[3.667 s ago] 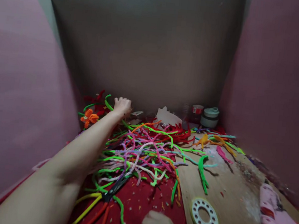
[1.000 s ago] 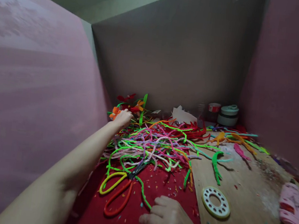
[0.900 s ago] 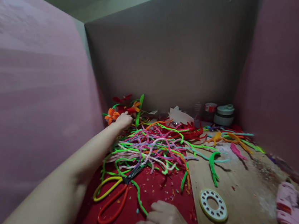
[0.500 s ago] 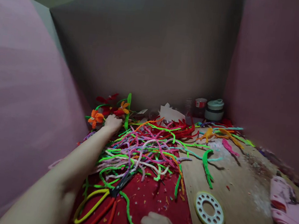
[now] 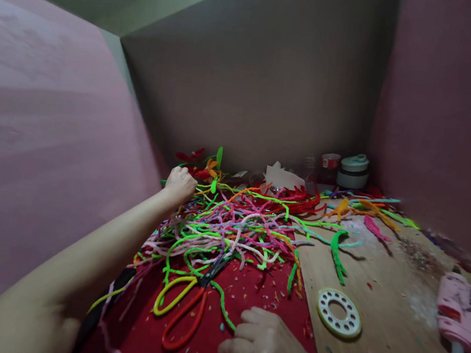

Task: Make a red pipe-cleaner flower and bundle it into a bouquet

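Observation:
My left hand (image 5: 180, 184) reaches far out to the back left, over the edge of a pile of pipe cleaners (image 5: 230, 221). Its fingers are curled closed, and what they hold, if anything, is hidden. Just beyond it stand an orange pipe-cleaner flower (image 5: 209, 169) and a red flower (image 5: 190, 155) with green leaves. My right hand (image 5: 259, 338) rests on the red cloth (image 5: 243, 291) near me, fingers curled in. A green pipe cleaner (image 5: 224, 306) runs up to these fingers; whether they grip it is hidden. Scissors (image 5: 201, 286) with yellow and red handles lie between the hands.
On the wooden board (image 5: 382, 306) at right lie a white ring with holes (image 5: 350, 324), a green leaf shape (image 5: 337, 256) and a pink glue gun (image 5: 463, 321). A lidded container (image 5: 353, 176) stands by the back wall. Pink walls rise on both sides.
My view has shifted, so the scene sits a little higher and further right. My left hand has moved left among the flowers, and the leftmost orange flower no longer shows. More of my right hand shows.

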Tool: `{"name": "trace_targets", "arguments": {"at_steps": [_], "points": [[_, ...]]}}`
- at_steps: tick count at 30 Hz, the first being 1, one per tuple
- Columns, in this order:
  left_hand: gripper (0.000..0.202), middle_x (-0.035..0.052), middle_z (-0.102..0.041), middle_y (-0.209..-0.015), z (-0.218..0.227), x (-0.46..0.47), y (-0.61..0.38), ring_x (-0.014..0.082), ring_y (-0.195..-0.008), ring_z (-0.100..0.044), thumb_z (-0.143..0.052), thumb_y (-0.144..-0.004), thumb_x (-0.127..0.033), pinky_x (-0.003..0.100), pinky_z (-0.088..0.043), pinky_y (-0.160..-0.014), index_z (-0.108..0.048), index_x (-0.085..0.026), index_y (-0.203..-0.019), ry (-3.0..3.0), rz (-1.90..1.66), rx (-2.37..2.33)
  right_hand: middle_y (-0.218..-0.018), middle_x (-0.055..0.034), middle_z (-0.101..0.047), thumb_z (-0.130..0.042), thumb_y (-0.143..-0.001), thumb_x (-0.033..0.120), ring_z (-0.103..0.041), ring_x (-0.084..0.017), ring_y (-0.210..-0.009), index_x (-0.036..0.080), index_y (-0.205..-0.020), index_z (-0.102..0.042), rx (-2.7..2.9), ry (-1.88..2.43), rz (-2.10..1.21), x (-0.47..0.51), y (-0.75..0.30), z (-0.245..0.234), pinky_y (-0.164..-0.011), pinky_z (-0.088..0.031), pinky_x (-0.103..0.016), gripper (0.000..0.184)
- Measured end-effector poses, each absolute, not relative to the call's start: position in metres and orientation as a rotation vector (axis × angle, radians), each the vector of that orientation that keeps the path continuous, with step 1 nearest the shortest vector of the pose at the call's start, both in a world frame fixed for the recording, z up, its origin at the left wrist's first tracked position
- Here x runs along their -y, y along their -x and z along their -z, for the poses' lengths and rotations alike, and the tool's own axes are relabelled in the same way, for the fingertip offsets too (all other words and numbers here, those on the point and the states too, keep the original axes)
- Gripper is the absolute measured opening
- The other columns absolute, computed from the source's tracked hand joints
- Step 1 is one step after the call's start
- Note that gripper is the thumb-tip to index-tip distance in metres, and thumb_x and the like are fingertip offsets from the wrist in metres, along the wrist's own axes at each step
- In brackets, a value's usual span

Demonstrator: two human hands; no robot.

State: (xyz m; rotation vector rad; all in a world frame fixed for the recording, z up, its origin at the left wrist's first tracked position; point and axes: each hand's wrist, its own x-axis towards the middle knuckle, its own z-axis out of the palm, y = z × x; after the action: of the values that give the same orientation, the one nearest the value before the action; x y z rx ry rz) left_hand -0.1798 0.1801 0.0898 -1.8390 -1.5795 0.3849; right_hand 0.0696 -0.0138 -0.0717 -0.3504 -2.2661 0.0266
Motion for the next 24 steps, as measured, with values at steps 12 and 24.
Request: {"name": "trace_targets", "arguments": {"at_steps": [12, 24], "points": [[0.026, 0.0169, -0.065, -0.085, -0.146, -0.166, 0.172, 0.0275, -0.093, -0.052, -0.042, -0.078, -0.012, 0.037, -0.035, -0.073, -0.067, -0.015, -0.073, 1.805, -0.298, 1.374, -0.055, 0.0006, -0.06, -0.054, -0.071, 0.014, -0.043, -0.012, -0.051, 0.017, -0.061, -0.053, 2.449, 0.421, -0.122, 0.019, -0.079, 0.054, -0.048, -0.025, -0.027, 0.011], [0.029, 0.01, -0.057, -0.08, -0.205, -0.119, 0.157, 0.0288, -0.106, -0.042, -0.032, -0.085, -0.012, 0.05, -0.022, -0.095, -0.061, -0.013, -0.084, 1.651, -0.033, 1.21, -0.059, -0.0018, -0.062, -0.055, -0.071, 0.014, -0.045, -0.012, -0.053, 0.016, -0.061, -0.053, 2.47, 0.429, -0.202, 0.023, -0.083, 0.047, -0.051, -0.026, -0.026, 0.011]]}}
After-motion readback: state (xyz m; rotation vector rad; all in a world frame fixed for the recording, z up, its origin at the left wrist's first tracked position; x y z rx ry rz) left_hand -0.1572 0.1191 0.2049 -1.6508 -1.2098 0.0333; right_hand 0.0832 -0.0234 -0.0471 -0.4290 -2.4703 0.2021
